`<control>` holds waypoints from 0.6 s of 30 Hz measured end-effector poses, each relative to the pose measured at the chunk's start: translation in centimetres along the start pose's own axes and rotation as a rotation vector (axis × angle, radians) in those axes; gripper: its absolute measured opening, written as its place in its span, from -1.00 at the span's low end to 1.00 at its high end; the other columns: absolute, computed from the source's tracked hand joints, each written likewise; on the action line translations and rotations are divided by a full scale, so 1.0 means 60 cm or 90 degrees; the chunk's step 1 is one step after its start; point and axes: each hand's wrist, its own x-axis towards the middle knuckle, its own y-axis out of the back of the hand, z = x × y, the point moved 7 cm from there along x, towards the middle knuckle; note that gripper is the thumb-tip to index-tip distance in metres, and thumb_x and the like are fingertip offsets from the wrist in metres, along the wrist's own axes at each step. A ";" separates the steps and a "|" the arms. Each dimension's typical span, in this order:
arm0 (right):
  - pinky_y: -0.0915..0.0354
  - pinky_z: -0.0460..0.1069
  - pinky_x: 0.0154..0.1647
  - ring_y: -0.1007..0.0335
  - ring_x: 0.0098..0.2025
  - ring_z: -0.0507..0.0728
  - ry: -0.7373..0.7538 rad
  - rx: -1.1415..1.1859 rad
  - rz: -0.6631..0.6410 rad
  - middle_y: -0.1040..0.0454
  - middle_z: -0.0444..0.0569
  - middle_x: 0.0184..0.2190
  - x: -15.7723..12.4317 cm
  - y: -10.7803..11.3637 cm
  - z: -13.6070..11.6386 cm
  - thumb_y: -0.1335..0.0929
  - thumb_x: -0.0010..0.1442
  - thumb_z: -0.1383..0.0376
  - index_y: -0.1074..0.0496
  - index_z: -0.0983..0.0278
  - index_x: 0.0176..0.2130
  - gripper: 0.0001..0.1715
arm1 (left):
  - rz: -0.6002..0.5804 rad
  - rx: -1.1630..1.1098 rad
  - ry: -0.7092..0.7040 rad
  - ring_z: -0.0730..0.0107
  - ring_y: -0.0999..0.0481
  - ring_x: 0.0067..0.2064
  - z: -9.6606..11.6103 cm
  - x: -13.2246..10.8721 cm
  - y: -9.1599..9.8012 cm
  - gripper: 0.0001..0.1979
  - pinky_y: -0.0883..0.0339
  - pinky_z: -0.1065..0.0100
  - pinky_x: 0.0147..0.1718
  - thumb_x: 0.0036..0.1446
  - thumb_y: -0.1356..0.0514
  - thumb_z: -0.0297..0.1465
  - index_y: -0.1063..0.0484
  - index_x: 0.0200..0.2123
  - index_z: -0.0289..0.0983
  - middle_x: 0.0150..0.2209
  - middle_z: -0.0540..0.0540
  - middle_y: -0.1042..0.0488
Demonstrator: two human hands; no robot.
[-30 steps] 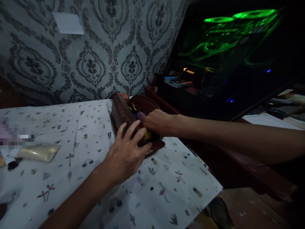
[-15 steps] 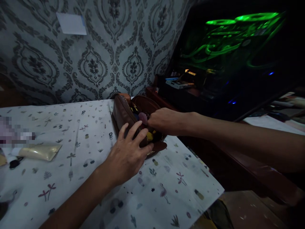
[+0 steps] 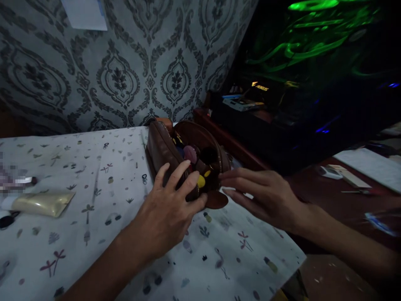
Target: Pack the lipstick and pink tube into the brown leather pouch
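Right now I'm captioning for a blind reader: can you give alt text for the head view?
A left hand presses on an open brown pouch holding small colourful items, while the right hand hovers open beside it. They are over a patterned tablecloth with a cream tube at left, a patterned wall behind and a green-lit computer case at right.

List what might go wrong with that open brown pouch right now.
The brown pouch gapes open on its side, so the small yellow piece at its mouth may roll out. It lies near the table's right edge, so spilled items could drop off. Only the left hand steadies it; the right hand is open, beside it.
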 end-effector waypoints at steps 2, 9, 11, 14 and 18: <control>-0.45 -0.07 -0.30 -0.57 -0.21 0.09 0.011 0.018 -0.004 -0.57 0.14 -0.10 -0.025 -0.017 -0.005 -0.20 0.44 0.26 -0.45 0.31 -0.14 -0.72 | -0.011 -0.006 -0.004 -0.19 -0.06 0.38 -0.001 0.001 0.000 -0.63 -0.06 -0.33 0.25 0.21 -0.23 -0.42 -0.43 0.10 -0.12 0.25 -0.20 -0.26; -0.52 -0.04 -0.20 -0.58 -0.09 0.13 -0.093 0.034 0.005 -0.56 0.14 0.00 -0.077 -0.056 -0.004 -0.18 0.42 0.31 -0.39 0.27 0.09 -0.66 | -0.023 -0.023 -0.012 -0.22 0.01 0.41 -0.002 0.000 -0.001 -0.51 0.02 -0.31 0.29 0.13 -0.30 -0.41 -0.40 0.15 -0.13 0.28 -0.20 -0.23; -0.52 -0.04 -0.19 -0.57 -0.05 0.13 -0.092 0.041 0.033 -0.55 0.14 0.01 -0.081 -0.058 -0.007 -0.19 0.40 0.35 -0.36 0.27 0.11 -0.66 | -0.026 -0.020 -0.010 -0.21 0.02 0.41 -0.002 0.001 -0.002 -0.52 0.02 -0.31 0.29 0.14 -0.28 -0.42 -0.39 0.15 -0.13 0.28 -0.20 -0.23; -0.53 -0.05 -0.19 -0.57 -0.03 0.12 -0.094 0.068 0.062 -0.55 0.15 0.01 -0.080 -0.057 -0.008 -0.21 0.39 0.39 -0.35 0.27 0.12 -0.65 | -0.030 -0.014 -0.010 -0.20 0.02 0.41 -0.001 0.002 -0.002 -0.54 0.01 -0.32 0.29 0.18 -0.25 -0.42 -0.38 0.16 -0.12 0.29 -0.20 -0.22; -0.53 -0.03 -0.16 -0.56 -0.02 0.14 -0.106 0.082 0.098 -0.52 0.13 0.04 -0.079 -0.047 -0.014 -0.24 0.36 0.43 -0.35 0.23 0.16 -0.59 | -0.040 -0.002 -0.009 -0.20 0.00 0.42 -0.002 0.003 0.000 -0.56 -0.01 -0.31 0.29 0.21 -0.25 -0.40 -0.39 0.16 -0.12 0.32 -0.19 -0.20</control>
